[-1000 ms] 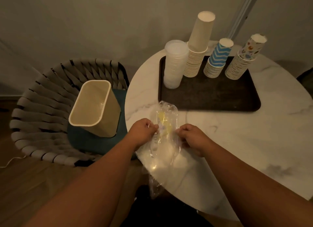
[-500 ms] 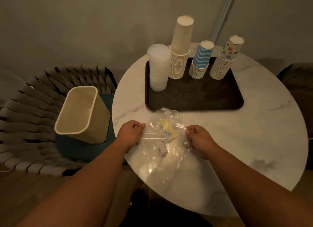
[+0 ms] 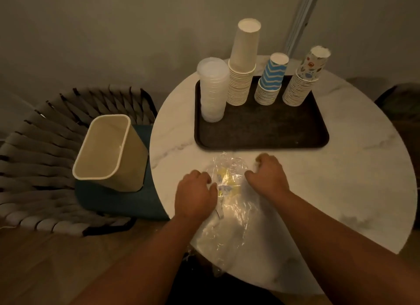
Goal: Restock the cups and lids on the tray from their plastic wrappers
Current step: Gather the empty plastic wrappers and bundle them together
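A person's two forearms reach in from the near edge of a round marble table [image 3: 341, 191], where a crumpled clear plastic wrapper [image 3: 229, 204] lies flat, its near end drooping over the table's rim. The left hand [image 3: 195, 193] rests on the wrapper's left side with fingers curled down onto the film, and the right hand [image 3: 268, 175] sits at its right side, fingers likewise curled; both appear to be gathering or pinching the plastic, though whether the right fingers truly hold film or merely press on it cannot be told in the dim light. The wrapper looks empty, showing only a yellow-and-blue printed patch near its middle, which suggests the hands are bunching it for disposal. Just beyond the wrapper, a dark brown tray [image 3: 261, 134] sits square to the person, its near half bare, seemingly so stacks can be set down from the front. Along its far edge stand four stacks in a row, each apart from its neighbour: translucent lids [image 3: 212, 93] at left, then plain white cups [image 3: 243, 77], blue zigzag cups [image 3: 270, 84] and cups with a colourful print [image 3: 302, 81]. To the left of the table, a cream waste bin [image 3: 109, 152] rests tilted on the teal cushion of a woven chair [image 3: 45, 145], its mouth turned up toward the person, likely within easy reach for spent wrappers.
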`<state>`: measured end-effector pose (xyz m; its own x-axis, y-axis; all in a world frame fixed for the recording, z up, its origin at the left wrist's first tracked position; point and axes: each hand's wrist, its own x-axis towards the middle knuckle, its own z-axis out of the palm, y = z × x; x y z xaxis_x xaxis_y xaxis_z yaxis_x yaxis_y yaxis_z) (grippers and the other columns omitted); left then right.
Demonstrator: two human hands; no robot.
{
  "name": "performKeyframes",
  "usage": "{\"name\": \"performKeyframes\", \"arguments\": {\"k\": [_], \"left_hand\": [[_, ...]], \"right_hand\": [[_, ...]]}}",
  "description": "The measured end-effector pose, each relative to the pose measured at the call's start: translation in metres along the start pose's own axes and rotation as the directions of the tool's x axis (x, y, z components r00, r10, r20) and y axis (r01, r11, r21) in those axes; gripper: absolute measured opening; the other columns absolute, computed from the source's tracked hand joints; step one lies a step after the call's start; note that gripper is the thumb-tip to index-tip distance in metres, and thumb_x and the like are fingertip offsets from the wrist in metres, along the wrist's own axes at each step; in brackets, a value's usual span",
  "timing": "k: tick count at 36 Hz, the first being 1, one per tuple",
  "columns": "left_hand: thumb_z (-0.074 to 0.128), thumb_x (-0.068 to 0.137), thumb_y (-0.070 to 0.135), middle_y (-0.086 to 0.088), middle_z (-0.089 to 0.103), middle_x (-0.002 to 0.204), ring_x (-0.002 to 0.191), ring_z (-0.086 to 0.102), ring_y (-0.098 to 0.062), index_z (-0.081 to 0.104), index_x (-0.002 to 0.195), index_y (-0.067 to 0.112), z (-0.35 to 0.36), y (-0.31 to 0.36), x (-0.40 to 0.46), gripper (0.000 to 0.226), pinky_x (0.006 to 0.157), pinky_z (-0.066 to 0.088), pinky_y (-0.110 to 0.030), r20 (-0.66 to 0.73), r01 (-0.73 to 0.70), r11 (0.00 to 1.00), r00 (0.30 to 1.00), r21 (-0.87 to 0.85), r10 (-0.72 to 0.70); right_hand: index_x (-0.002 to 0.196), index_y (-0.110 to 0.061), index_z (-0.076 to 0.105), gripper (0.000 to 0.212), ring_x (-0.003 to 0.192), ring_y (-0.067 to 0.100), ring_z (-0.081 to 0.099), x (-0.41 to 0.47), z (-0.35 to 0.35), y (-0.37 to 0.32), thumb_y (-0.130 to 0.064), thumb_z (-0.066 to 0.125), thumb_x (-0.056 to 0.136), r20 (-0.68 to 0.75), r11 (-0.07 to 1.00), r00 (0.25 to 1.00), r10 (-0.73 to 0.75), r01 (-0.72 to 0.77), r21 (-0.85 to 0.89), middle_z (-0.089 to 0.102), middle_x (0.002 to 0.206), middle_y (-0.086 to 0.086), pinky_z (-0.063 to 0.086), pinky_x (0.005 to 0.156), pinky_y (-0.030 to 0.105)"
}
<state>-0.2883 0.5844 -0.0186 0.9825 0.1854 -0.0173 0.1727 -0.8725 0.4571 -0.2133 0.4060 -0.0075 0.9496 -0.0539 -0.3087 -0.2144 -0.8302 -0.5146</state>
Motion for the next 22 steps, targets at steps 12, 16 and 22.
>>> {"name": "performKeyframes", "arguments": {"k": [12, 16, 22], "left_hand": [[0.063, 0.092, 0.029, -0.007, 0.060, 0.112, 0.104, 0.055, -0.025, 0.061, 0.114, 0.010, 0.018, -0.015, -0.014, 0.029, 0.088, 0.038, -0.027, 0.135, -0.054, 0.986, 0.988, -0.156, 0.075], [0.082, 0.076, 0.032, -0.009, 0.044, 0.133, 0.124, 0.045, -0.025, 0.049, 0.130, 0.008, 0.007, -0.018, -0.003, 0.068, 0.099, 0.034, -0.024, -0.011, 0.088, 0.938, 0.995, -0.335, -0.097], [0.086, 0.072, 0.036, -0.001, 0.052, 0.134, 0.123, 0.049, -0.018, 0.034, 0.147, 0.019, -0.036, -0.029, 0.039, 0.093, 0.106, 0.040, -0.035, 0.236, 0.332, 0.753, 0.942, -0.568, -0.238]], "right_hand": [[0.119, -0.028, 0.066, 0.027, 0.116, 0.024, 0.049, 0.032, 0.033, -0.031, -0.031, 0.052, 0.096, 0.156, 0.839, 0.890, -0.428, 0.456, -0.296, 0.062, 0.119, 0.000, 0.038, 0.095, 0.034], [0.097, -0.018, 0.071, 0.011, 0.086, 0.016, 0.059, 0.034, 0.011, -0.031, -0.021, 0.062, 0.093, 0.017, 0.922, 0.934, -0.357, 0.350, 0.166, 0.064, 0.090, -0.002, 0.040, 0.074, 0.024], [0.100, -0.020, 0.065, 0.007, 0.079, 0.005, 0.058, 0.030, -0.046, -0.041, -0.019, 0.059, 0.097, -0.067, 0.803, 0.967, -0.245, 0.242, 0.545, 0.064, 0.089, -0.004, 0.049, 0.071, 0.018]]}}
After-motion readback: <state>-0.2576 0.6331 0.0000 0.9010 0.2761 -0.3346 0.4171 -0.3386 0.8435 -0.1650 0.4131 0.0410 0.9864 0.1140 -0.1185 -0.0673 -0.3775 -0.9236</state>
